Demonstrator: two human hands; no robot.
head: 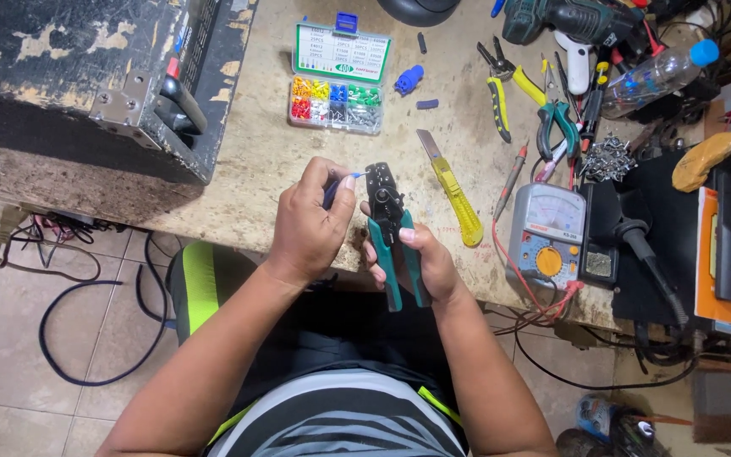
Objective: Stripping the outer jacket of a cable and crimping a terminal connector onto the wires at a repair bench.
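My right hand (416,258) grips the teal handles of a black crimping plier (387,211), jaws pointing away from me. My left hand (310,220) pinches a thin blue wire (338,188) whose tip, with a small ferrule, meets the plier's jaws. Both hands hover over the near edge of the worn workbench (255,144).
A clear box of coloured ferrules (338,100) with its lid up lies ahead. A yellow utility knife (454,195), pliers (501,85), cutters, an analog meter (547,237), a drill and a plastic bottle (653,76) crowd the right. A black speaker cabinet (86,85) stands left.
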